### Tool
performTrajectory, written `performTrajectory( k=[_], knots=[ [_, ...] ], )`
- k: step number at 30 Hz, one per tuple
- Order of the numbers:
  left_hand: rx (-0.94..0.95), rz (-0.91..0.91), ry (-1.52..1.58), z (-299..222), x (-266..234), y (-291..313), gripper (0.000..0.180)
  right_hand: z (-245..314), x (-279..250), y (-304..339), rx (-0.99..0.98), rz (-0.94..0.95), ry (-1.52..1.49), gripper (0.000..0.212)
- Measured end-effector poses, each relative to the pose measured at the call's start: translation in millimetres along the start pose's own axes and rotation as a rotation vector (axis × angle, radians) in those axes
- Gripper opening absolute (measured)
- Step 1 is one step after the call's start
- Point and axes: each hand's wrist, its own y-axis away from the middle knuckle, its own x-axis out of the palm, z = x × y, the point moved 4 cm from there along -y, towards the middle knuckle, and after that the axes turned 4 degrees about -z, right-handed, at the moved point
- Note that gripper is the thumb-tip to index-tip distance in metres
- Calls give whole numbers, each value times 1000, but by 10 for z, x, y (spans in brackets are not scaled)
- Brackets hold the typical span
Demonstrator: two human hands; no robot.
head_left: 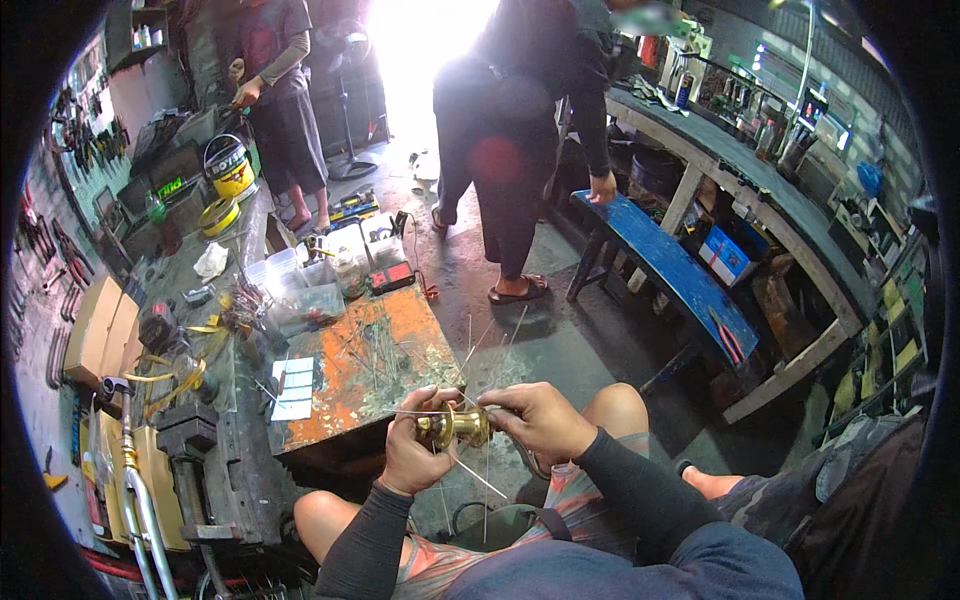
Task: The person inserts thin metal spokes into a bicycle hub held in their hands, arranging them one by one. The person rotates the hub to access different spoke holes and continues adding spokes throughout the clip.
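Note:
Above my lap, my left hand (413, 452) is closed round one end of a gold-coloured metal wheel hub (462, 428). Thin wire spokes (478, 474) stick out of the hub in several directions, up, down and to the left. At the hub's right end my right hand (542, 424) is closed, its thumb and fingertips pinching what looks like a spoke by the flange. My fingers hide part of the hub. Just beyond, more loose spokes (378, 345) lie scattered on a worn orange board (340, 408), beside a white printed sheet (293, 388).
Left stands a cluttered workbench with a vise (187, 432). Clear plastic bins (305, 300) and a red-and-black device (391, 278) sit behind the board. A person leans on a blue bench (665, 265) holding red-handled pliers (726, 338); another person (282, 110) stands far left.

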Motion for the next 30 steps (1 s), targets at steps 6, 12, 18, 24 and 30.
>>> performTrajectory(
  k=[6, 12, 18, 24, 30],
  knots=[
    [121, 94, -171, 73, 37, 45, 90, -186, 47, -13, 263, 227, -148, 28],
    [-3, 5, -35, 153, 52, 54, 93, 15, -25, 5, 203, 123, 43, 26],
    [-19, -7, -97, 78, 85, 40, 101, 36, 8, 25, 257, 89, 223, 24],
    [8, 44, -157, 137, 154, 58, 88, -247, 67, 145, 325, 94, 135, 26],
    [-73, 14, -168, 98, 137, 57, 73, -125, 38, 117, 328, 148, 76, 25]
  ],
)
